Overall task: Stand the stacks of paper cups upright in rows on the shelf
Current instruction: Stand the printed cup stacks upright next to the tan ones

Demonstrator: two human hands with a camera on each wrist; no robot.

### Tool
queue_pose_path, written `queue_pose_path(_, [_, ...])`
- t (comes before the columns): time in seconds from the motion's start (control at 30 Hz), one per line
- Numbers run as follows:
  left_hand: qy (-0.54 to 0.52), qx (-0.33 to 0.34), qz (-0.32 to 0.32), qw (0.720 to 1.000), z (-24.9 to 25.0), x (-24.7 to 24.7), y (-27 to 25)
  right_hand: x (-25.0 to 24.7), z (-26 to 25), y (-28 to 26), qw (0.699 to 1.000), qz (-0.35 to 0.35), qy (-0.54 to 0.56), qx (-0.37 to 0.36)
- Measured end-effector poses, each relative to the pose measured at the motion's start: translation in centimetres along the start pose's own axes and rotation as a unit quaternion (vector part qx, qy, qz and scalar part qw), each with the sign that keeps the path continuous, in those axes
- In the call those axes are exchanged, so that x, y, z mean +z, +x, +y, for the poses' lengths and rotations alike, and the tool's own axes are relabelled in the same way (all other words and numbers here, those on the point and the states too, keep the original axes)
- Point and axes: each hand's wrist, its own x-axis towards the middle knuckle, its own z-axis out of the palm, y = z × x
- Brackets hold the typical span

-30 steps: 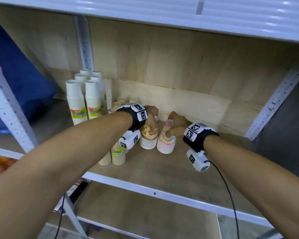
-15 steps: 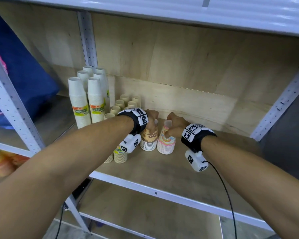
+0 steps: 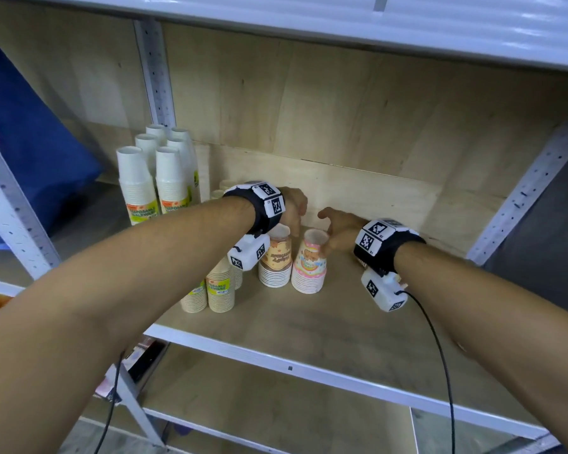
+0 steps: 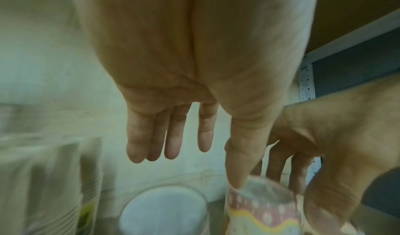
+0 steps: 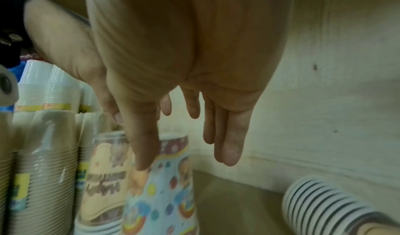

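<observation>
Two short patterned cup stacks stand upright side by side on the wooden shelf: a brown one and a pink rainbow one. My left hand hovers just above the brown stack with straight fingers; its thumb tip reaches the pink stack's top. My right hand is beside the pink stack, fingers straight and holding nothing, the thumb lying in front of it. Another stack with dark-striped rims lies on its side to the right.
Tall white cup stacks stand in rows at the back left, and shorter kraft stacks stand in front of them, left of the brown stack. The upper shelf board hangs low overhead. A metal post bounds the right side.
Both hands gripped the tops of the two patterned stacks before; now their fingers have straightened and lifted off, and the stacks stay standing upright.
</observation>
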Motion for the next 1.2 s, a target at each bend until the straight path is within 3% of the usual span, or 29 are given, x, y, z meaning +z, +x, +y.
queue_pose_path(0.23, [0.024,0.085,0.047,0.995,3.5,-1.8,2.1,-6.0,4.1,-3.1,0.996,0.039,-0.040,0.063])
queue_pose_path(0.4, [0.028,0.142,0.036,0.989,7.4,-0.8,4.4,-7.9,9.4,-6.4,0.986,0.064,-0.073,0.137])
queue_pose_path(0.7, [0.034,0.239,-0.024,0.970,14.9,4.5,8.1,-5.6,19.1,-13.2,0.952,0.042,-0.135,0.271])
queue_pose_path(0.83, [0.049,0.267,-0.046,0.961,17.0,7.1,9.5,-3.3,22.6,-15.0,0.952,0.015,-0.070,0.298])
queue_pose_path(0.93, [0.080,0.269,-0.046,0.959,17.9,8.6,10.4,-1.6,24.9,-15.3,0.942,0.039,-0.102,0.317])
queue_pose_path(1.07, [0.089,0.251,-0.050,0.963,18.1,9.9,11.4,0.1,25.6,-15.7,0.946,-0.013,-0.106,0.306])
queue_pose_path(1.2, [0.113,0.238,-0.097,0.960,18.0,10.8,12.3,1.0,26.6,-15.3,0.942,-0.018,-0.025,0.335])
